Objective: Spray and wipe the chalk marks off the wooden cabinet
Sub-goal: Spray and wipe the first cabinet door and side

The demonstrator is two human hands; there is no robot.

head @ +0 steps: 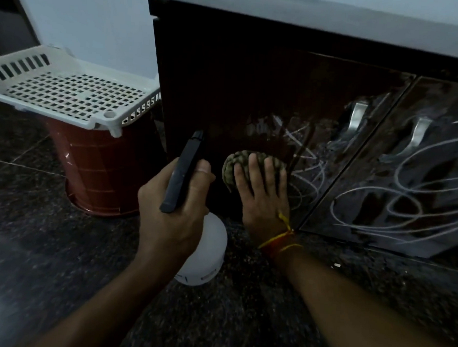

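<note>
Left hand [172, 210]: fingers curled round the black trigger head of a white spray bottle [204, 255], nozzle aimed at the wooden cabinet [228, 79]. Right hand [261, 194]: fingers straight and spread, pressing what appears to be a greenish cloth [239, 163] against the left door. White chalk marks [409, 189] cover both doors around two metal handles [356, 116].
</note>
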